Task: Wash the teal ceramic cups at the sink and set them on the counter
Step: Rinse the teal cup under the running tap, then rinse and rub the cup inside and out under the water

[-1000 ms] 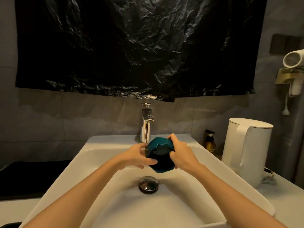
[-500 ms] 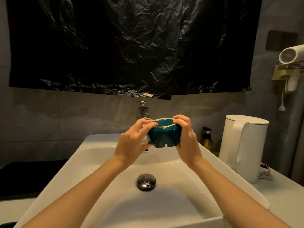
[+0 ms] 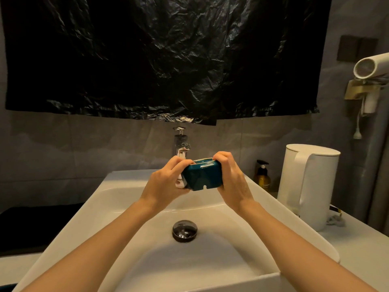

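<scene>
Teal cup (image 3: 203, 178), rim up, between left hand (image 3: 166, 183) and right hand (image 3: 234, 182)

We get a dim, warm-tinted frame. Light seems to fall from overhead: the sink (image 3: 117, 199) rim and the forearms (image 3: 101, 239) catch it, while the wall behind stays murky. The black plastic sheet (image 3: 160, 60) swallows light, showing only crinkle highlights along its lower edge. We see small glints on the faucet (image 3: 181, 152), the drain plug (image 3: 184, 230) and the rim of the teal cup (image 3: 202, 178). A soft shadow pools in the near basin. Wide-angle bend: the sink edges bow and the kettle (image 3: 309, 186) leans. Fine detail is smeared. The mat (image 3: 31, 224) at left is nearly black.
</scene>
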Available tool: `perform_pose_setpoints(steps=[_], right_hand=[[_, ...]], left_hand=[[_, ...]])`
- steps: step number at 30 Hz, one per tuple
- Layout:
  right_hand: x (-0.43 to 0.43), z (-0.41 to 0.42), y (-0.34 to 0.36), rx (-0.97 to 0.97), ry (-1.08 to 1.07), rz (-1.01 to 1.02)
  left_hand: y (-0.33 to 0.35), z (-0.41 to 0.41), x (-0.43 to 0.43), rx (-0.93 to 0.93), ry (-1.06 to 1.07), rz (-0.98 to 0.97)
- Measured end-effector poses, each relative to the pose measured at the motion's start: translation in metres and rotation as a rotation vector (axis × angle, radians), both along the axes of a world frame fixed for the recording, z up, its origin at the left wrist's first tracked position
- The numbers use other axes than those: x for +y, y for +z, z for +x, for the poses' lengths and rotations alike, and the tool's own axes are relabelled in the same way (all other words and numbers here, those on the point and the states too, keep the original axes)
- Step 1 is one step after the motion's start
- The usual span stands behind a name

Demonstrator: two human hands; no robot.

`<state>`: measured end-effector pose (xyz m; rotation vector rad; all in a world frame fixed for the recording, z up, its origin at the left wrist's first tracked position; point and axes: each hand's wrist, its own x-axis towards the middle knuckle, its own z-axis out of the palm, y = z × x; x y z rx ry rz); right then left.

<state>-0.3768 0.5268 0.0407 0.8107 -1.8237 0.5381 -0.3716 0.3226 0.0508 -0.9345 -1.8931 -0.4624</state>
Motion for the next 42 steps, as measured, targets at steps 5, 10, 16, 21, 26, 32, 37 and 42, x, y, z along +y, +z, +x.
perform_pose_setpoints(steps=[5, 10, 16, 21, 26, 32, 37, 42], right_hand=[[-0.001, -0.002, -0.003, -0.089, -0.023, 0.007], [0.000, 0.004, 0.000, -0.372, -0.054, -0.053], [-0.006, 0.003, 0.002, -1.045, 0.033, -0.255], [-0.020, 0.019, 0.012, -1.355, 0.038, -0.312], [-0.043, 0.047, 0.030, -1.282, 0.094, -0.244], [-0.079, 0.096, 0.050, -0.614, 0.105, -0.094], [-0.115, 0.150, 0.065, -0.689, 0.334, 0.214], [-0.161, 0.181, 0.070, -0.656, 0.408, 0.387]], left_hand=[[-0.006, -0.005, -0.001, -0.053, -0.006, 0.003], [-0.005, -0.003, -0.001, -0.318, -0.009, 0.080], [-0.009, 0.008, 0.008, -1.122, -0.034, 0.309], [0.009, 0.034, 0.002, -1.404, 0.036, 0.449], [0.036, 0.069, -0.020, -1.519, 0.033, 0.658], [0.061, 0.127, -0.062, -1.554, -0.012, 0.854], [0.070, 0.167, -0.106, -1.517, 0.000, 0.956], [0.076, 0.220, -0.156, -1.465, 0.070, 0.986]])
